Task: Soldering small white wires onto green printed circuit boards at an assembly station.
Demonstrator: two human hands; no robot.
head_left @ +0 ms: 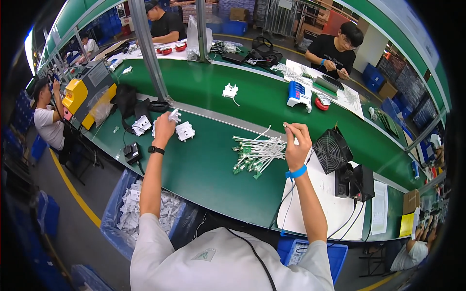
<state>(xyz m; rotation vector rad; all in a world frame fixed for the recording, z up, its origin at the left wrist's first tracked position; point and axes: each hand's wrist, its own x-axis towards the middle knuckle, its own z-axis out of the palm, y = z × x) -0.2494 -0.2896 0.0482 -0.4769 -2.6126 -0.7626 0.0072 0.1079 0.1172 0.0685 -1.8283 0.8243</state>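
Note:
My left hand (164, 130), with a black watch at the wrist, is closed on a white plastic part (174, 115) above the far left of the green bench. Beside it lie a square white plastic housing (185, 131) and another white housing (141, 125); one more is partly hidden behind the hand. My right hand (298, 148), with a blue strap at the wrist, is raised with thumb and fingers pinched together. Something tiny and pale shows at its fingertips, too small to name. To its left lies a heap of white cables with green circuit boards (257, 154).
A black fan (333, 151) stands at the right, near a white sheet (303, 208). A black adapter (131, 153) lies at the left. Below the bench sits a blue bin (112, 213) of white parts. Across the green conveyor (194, 87), which carries a white housing (230, 91), other people work.

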